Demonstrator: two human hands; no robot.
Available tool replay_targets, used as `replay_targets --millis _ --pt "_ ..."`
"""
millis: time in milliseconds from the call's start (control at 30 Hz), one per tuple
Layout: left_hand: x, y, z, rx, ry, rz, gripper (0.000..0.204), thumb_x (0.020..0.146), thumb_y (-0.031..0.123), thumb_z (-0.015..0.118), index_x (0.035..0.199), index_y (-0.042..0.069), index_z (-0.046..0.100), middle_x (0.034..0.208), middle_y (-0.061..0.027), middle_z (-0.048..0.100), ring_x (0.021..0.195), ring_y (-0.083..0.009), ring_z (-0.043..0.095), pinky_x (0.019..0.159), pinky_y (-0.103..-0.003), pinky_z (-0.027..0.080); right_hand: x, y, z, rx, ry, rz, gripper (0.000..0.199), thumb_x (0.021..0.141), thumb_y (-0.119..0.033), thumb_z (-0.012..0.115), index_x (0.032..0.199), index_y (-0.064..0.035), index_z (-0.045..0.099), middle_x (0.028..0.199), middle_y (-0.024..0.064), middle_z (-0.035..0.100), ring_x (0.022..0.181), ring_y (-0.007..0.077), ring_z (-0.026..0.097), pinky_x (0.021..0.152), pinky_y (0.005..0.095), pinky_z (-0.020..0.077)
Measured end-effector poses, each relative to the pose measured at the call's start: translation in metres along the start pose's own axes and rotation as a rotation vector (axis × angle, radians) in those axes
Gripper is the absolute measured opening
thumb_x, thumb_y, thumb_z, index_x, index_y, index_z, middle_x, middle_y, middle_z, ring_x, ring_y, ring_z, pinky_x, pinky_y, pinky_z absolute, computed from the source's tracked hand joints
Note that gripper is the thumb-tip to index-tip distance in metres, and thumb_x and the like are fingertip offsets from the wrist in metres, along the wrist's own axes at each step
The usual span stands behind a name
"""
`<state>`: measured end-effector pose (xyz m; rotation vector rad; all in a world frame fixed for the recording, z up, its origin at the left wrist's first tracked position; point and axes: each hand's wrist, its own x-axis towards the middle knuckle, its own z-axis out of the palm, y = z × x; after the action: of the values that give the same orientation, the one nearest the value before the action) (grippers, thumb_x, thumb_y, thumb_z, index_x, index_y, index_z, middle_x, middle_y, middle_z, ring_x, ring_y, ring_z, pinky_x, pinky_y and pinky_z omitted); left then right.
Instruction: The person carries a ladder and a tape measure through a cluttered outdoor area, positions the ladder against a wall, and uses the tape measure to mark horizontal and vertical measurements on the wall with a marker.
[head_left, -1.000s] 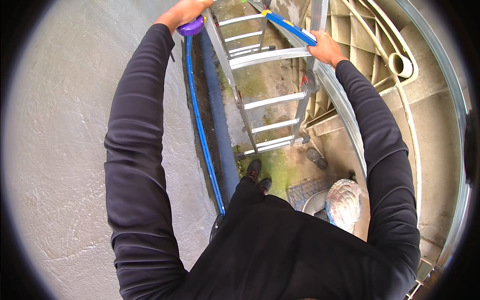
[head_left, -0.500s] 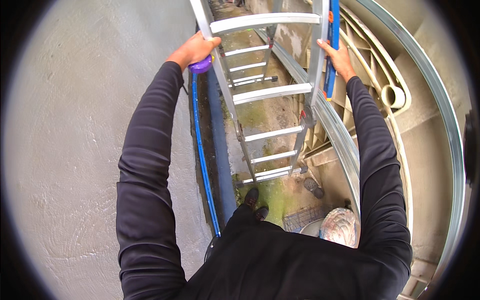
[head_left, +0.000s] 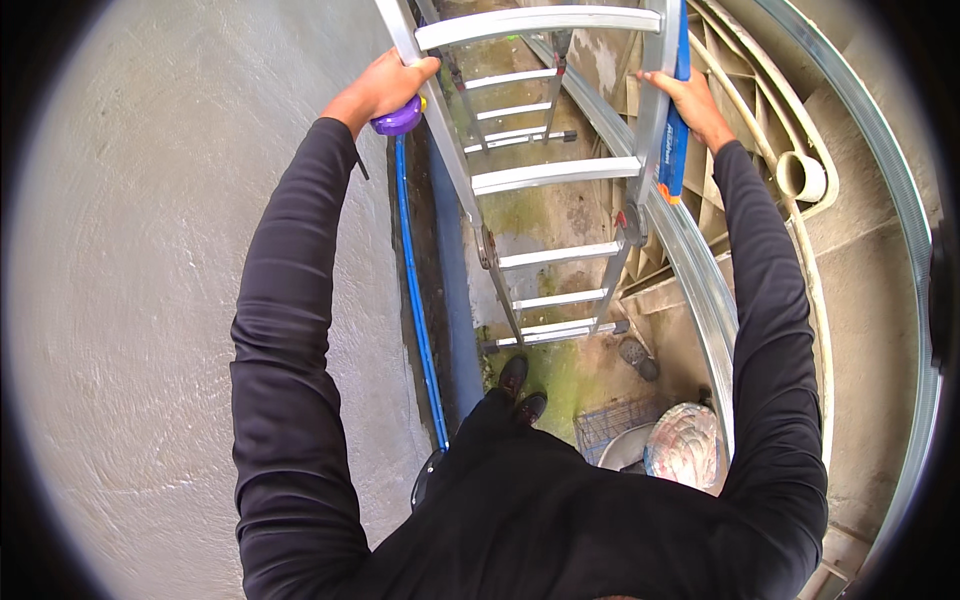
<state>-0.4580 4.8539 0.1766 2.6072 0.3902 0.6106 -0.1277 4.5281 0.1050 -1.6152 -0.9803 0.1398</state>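
An aluminium folding ladder (head_left: 556,174) stands in front of me, with its feet on the narrow strip of ground. At its left rail, my left hand (head_left: 382,88) is closed, thumb against the metal. Under that palm sits a round purple object (head_left: 398,118) with a bit of yellow; its kind is unclear. My right hand (head_left: 695,105) is closed round a long blue bar (head_left: 676,150) with an orange end, which looks like a spirit level. This bar lies along the outside of the right rail, and my thumb reaches onto the rail.
A wet-looking grey wall (head_left: 200,250) fills the left side, edged by a blue hose (head_left: 421,320). Metal channels (head_left: 690,270) and a pale plastic frame (head_left: 810,250) lie along the right. Near my shoes (head_left: 515,376) are a clog (head_left: 637,356), a wire rack (head_left: 605,425) and a plastic-wrapped bundle (head_left: 683,445).
My right hand and the blue bar sit slightly farther right in view, and the ladder appears shifted right and a little up. Both hands keep their places at the rails.
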Motion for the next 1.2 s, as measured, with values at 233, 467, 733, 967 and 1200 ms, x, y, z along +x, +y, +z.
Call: replay_targets --millis 233,467,733,967,1200 --pt "0.031 0.028 0.023 0.059 0.045 0.049 0.059 0.100 0.044 0.054 0.135 -0.003 0.061 0.124 -0.0220 0.070 0.114 -0.0310 0.067 0.103 -0.039 0.048 -0.006 0.008 -0.016 -0.139 0.311 -0.069 0.043 0.090 -0.034 0.077 0.115 -0.0004 0.070 0.103 0.0067 0.071 0.093 0.0151 0.065 0.085 0.0324 0.0519" --pt "0.040 0.014 0.020 0.053 0.007 0.029 0.063 0.100 0.048 0.052 0.134 -0.004 0.060 0.119 -0.0209 0.071 0.108 -0.0286 0.067 0.100 -0.039 0.049 0.014 0.027 -0.004 -0.197 0.403 -0.179 0.047 0.087 -0.036 0.080 0.115 -0.0001 0.070 0.098 0.0081 0.074 0.088 0.0160 0.068 0.083 0.0346 0.0548" --pt "0.020 0.048 0.024 0.088 -0.153 -0.021 0.058 0.102 0.042 0.052 0.134 -0.005 0.059 0.118 -0.0165 0.072 0.110 -0.0199 0.063 0.101 -0.038 0.049 0.006 0.026 -0.026 -0.138 0.314 -0.264 0.047 0.087 -0.032 0.081 0.119 -0.0003 0.068 0.103 0.0093 0.075 0.092 0.0168 0.070 0.085 0.0350 0.0560" --pt "0.021 0.025 0.035 -0.136 -0.086 0.036 0.049 0.097 0.025 0.057 0.137 -0.004 0.056 0.129 -0.0207 0.068 0.119 -0.0270 0.063 0.105 -0.039 0.048 -0.002 0.035 -0.008 -0.012 0.410 -0.291 0.046 0.085 -0.024 0.080 0.120 0.0004 0.066 0.104 0.0113 0.075 0.096 0.0202 0.071 0.090 0.0377 0.0549" --pt "0.027 0.013 0.048 -0.176 0.016 0.026 0.062 0.099 0.034 0.056 0.147 -0.004 0.048 0.142 -0.0263 0.060 0.134 -0.0348 0.057 0.113 -0.038 0.042 -0.012 0.018 -0.007 -0.132 0.518 -0.108 0.057 0.079 -0.035 0.081 0.121 -0.0008 0.065 0.107 0.0208 0.075 0.102 0.0349 0.073 0.092 0.0448 0.0551"
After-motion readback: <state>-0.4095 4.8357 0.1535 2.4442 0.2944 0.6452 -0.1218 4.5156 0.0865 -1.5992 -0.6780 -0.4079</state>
